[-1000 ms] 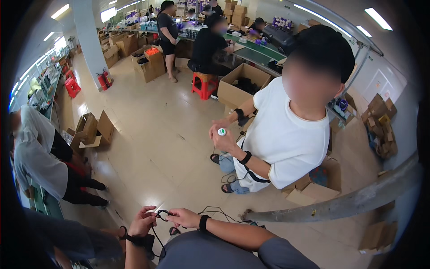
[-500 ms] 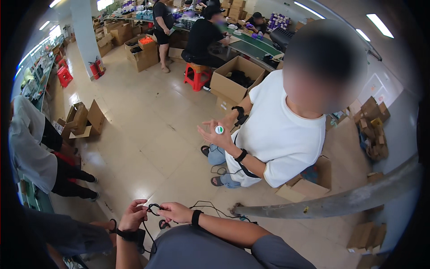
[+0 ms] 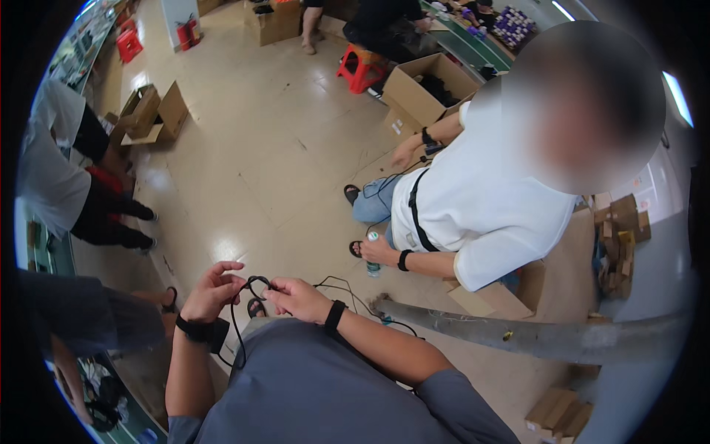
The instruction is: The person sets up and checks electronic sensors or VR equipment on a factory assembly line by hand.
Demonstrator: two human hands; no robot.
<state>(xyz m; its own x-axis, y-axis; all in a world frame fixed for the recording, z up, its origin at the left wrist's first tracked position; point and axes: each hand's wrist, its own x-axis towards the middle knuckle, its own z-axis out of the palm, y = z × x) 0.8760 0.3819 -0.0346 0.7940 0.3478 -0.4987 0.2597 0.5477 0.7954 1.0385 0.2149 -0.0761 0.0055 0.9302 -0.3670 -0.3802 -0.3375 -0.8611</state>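
A thin black cable point(image 3: 259, 279) is bent into a small loop in front of my body. My left hand point(image 3: 210, 292) pinches one side of the loop between thumb and fingertips. On the other side, my right hand point(image 3: 297, 300) grips the cable with thumb and index finger. One length hangs from my left hand toward my shirt, and more black cord shows beyond my right wrist. Dark bands circle both my wrists, the left one point(image 3: 194, 328) with a black block beside it.
A person in a white shirt point(image 3: 481, 200) stands ahead on the right, holding a clear bottle point(image 3: 373, 255). A grey metal beam point(image 3: 518, 334) crosses at right. Open cartons point(image 3: 171, 115) stand on the floor. Other people are at left, by green benches.
My view has tilted, so the scene sits differently. The cable loop between my hands looks wider. The white-shirted person's hands have parted, and the bottle is now held low.
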